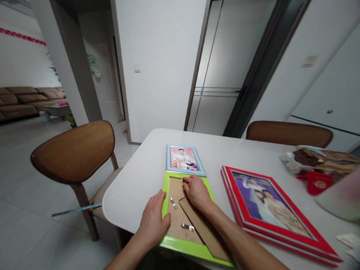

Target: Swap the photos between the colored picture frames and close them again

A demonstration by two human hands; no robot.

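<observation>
A lime-green picture frame (182, 246) lies face down at the table's near edge, its brown backing board (176, 222) showing. My left hand (154, 221) grips the frame's left edge, fingers along the side and thumb over the top. With thumb and fingers pinched, my right hand (195, 191) holds a small metal clip (182, 180) at the upper part of the backing. Two more metal fittings, an upper one (173, 203) and a lower one (188, 227), sit on the board. A brown stand flap (205, 229) slants across the right side, partly under my right forearm.
Beyond the green frame lies a light-blue framed photo (201, 167). Red framed photos (272, 206) are stacked at the right, near a plastic bag (304, 158), a red packet (319, 183) and a pale rounded object (347, 194). Wooden chairs (74, 150) flank the white table (130, 188).
</observation>
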